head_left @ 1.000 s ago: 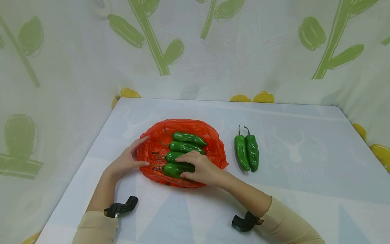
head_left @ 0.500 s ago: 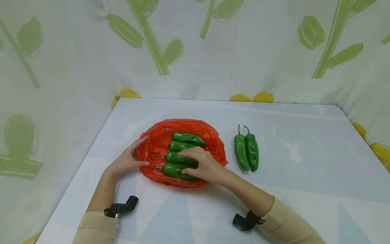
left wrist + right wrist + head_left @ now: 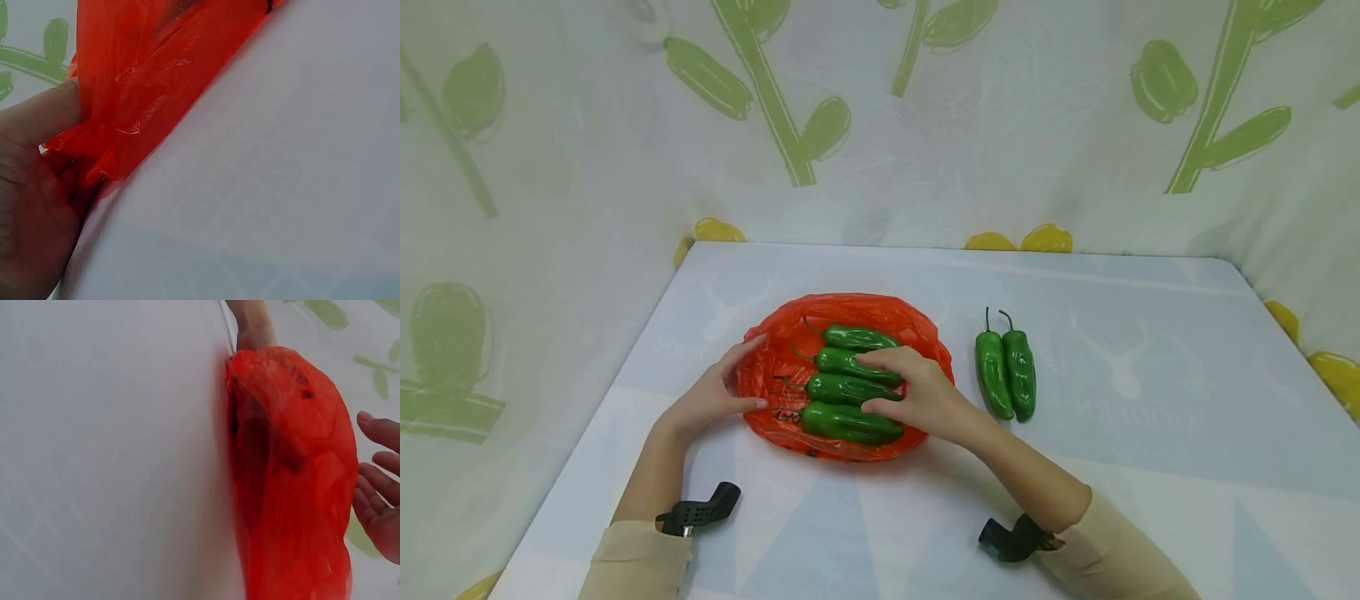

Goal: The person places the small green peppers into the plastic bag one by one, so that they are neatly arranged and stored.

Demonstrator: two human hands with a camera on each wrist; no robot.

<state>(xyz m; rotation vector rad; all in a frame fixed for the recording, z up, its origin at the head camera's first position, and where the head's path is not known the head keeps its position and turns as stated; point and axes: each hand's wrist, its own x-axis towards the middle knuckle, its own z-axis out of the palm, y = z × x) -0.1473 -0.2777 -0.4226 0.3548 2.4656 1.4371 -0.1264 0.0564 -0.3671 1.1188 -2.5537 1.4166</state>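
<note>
Several glossy green chili peppers (image 3: 852, 389) lie in a row in an opened red plastic bag (image 3: 850, 307), their stems toward the left. My left hand (image 3: 707, 396) holds the bag's left end, thumb on the near side and fingers on the far side. In the left wrist view, red plastic bunches between the thumb (image 3: 53, 112) and the fingers behind it. Over the right half of the peppers hovers my right hand (image 3: 925, 396), its fingers loosely bent and nothing between them. The right wrist view has that hand (image 3: 382, 487) just past the bag's top edge.
Two more green chili peppers (image 3: 1006, 375) lie side by side on the pale table (image 3: 1120, 450), right of the bag. A white curtain (image 3: 1000, 150) with green plant prints hangs behind and beside the table.
My right hand has drawn back to the right and slightly away from me over the peppers, uncovering more of the nearest ones. The left hand and the bag have stayed in place.
</note>
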